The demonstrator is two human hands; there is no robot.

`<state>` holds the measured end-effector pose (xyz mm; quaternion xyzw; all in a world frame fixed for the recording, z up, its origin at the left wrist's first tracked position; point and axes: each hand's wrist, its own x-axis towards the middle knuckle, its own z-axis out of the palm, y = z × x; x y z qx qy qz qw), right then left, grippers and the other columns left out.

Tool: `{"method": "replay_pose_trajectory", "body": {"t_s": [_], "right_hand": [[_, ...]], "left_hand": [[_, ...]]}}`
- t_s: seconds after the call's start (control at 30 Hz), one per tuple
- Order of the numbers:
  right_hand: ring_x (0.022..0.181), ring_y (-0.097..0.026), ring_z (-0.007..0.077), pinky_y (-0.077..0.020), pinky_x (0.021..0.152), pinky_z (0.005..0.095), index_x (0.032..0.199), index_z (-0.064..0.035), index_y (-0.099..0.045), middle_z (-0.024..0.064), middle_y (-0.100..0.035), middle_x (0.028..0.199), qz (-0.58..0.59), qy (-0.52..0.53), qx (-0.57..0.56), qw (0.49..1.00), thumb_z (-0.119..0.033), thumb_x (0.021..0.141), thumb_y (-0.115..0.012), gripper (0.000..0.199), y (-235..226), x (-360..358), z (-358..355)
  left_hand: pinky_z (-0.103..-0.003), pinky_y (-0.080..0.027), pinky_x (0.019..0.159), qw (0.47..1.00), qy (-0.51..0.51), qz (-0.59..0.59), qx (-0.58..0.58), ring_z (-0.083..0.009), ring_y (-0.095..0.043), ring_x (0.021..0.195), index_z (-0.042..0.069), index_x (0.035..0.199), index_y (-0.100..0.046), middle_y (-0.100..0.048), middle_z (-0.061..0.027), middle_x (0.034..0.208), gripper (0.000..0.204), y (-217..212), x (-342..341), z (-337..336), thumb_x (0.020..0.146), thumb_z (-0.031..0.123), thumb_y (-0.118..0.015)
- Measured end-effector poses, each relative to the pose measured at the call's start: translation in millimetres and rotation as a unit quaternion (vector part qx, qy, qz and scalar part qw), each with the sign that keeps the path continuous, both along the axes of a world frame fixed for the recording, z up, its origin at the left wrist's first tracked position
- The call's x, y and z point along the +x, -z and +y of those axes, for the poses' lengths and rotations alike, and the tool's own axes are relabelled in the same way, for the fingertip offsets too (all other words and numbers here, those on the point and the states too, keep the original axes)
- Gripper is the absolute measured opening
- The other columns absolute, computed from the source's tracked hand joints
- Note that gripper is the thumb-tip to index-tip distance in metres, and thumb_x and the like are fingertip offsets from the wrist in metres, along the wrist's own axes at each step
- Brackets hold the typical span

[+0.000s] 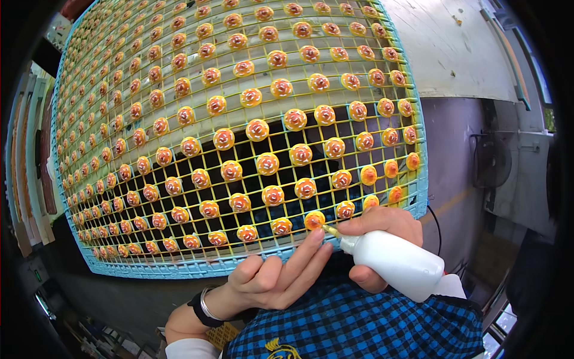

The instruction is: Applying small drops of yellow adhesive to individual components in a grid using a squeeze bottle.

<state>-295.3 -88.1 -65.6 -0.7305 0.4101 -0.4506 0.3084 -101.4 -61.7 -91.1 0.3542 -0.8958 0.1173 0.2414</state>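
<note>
Right hand (382, 230) gripped the white squeeze bottle (397, 261), nozzle pointing left at the orange piece (314, 220); left hand (278, 276) fingertips steadied it, grasping nothing.

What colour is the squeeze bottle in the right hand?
White, with a yellowish nozzle tip; the squeeze bottle shows in the head view.

Only package I see: white plastic squeeze bottle with yellow nozzle (397, 261), lower right, lying slanted, nozzle tip up-left touching orange piece at bottom rim of mesh rack. No label visible on it. Possible small grey panel with green dot at lower-left edge, too blurred to call. No signs or screens I can make out.
</note>
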Motion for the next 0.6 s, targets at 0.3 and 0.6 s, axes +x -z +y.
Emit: {"method": "replay_pose_trajectory", "body": {"t_s": [0.3,0.6], "right_hand": [[0.051,-0.058,0.0188,-0.0444,0.044,0.0261,0.086,0.0003,-0.061,0.0080,-0.062,0.077,0.011,0.029,0.014,0.999,-0.037,0.074,-0.069,0.040,2.6,3.3,3.8],[0.051,-0.058,0.0186,-0.0450,0.044,0.0258,0.087,0.0012,-0.061,0.0080,-0.062,0.077,0.027,0.025,-0.022,0.999,-0.035,0.073,-0.070,0.040,3.0,4.3,0.4]], "left_hand": [[-0.022,-0.024,0.065,1.000,0.002,-0.002,-0.004,-0.0087,-0.027,0.071,0.022,0.100,-0.065,-0.062,0.0110,0.110,0.024,4.5,0.6,0.3,0.083,0.027,-0.049],[-0.022,-0.024,0.064,1.000,0.002,0.005,0.000,-0.0086,-0.027,0.071,0.021,0.100,-0.065,-0.062,0.0104,0.110,0.024,4.5,-0.6,-1.1,0.084,0.027,-0.049]]}}
